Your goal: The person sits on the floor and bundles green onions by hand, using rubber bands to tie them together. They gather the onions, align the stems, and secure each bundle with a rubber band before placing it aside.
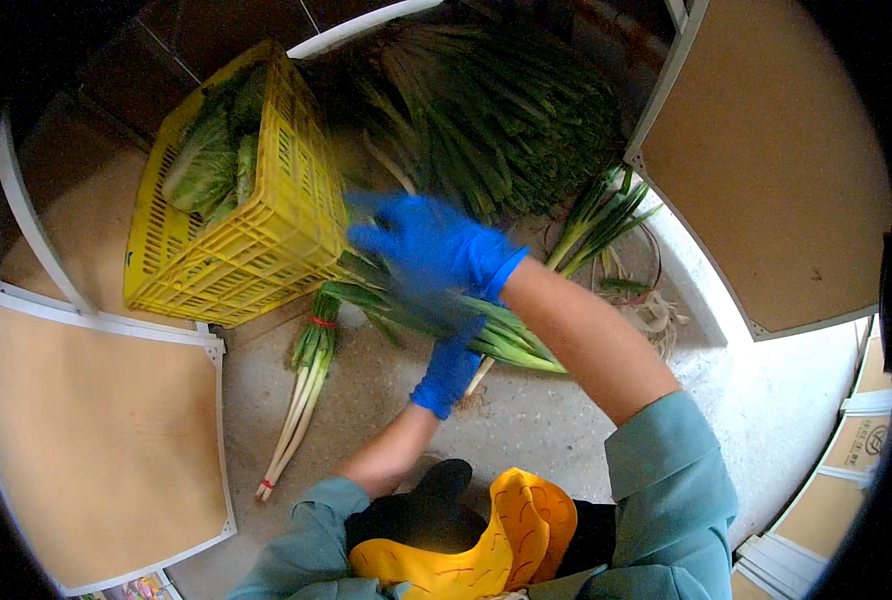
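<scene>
My blue-gloved left hand (457, 356) is closed around a bunch of loose scallions (517, 334) held low over the floor. Its leaves reach left toward the crate, and paler stalks stick out to the right. Above the leaves, my gloved right hand (435, 240) is smeared by motion; its fingers point left, and I cannot tell whether they grip anything. To the left on the floor lies a bundle of scallions (311, 375), bound with a red band near the leaves and another near the roots.
A yellow plastic crate (296, 195) holding napa cabbage (202, 172) sits at the upper left. Behind my hands is a big heap of scallions (483, 120). Trimmed scraps (660, 319) lie right. White-framed tan panels (108, 435) stand on both sides.
</scene>
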Action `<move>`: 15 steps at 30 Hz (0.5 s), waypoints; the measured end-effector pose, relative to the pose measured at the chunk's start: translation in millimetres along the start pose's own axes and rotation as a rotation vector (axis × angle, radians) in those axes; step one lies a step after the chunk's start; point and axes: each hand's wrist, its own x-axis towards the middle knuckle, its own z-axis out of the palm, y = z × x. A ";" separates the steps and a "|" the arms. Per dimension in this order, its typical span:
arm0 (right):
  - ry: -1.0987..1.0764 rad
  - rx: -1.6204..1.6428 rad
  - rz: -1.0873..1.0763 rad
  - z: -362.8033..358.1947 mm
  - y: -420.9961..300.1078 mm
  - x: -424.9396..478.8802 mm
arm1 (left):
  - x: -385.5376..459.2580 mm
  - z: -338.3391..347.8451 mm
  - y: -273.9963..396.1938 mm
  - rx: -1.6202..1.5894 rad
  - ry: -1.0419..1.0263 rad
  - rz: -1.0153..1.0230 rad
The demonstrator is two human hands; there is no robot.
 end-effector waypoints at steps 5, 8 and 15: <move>0.129 0.464 0.277 -33.1 56.6 -40.8 | -5.4 -1.7 8.2 -0.730 -0.177 0.040; 0.087 0.403 0.316 -17.2 89.7 -112.5 | 1.2 -11.1 7.9 -0.256 -0.066 -0.259; 0.167 0.038 0.236 4.7 41.7 -110.7 | 10.2 -30.4 -29.4 -0.119 -0.042 -0.111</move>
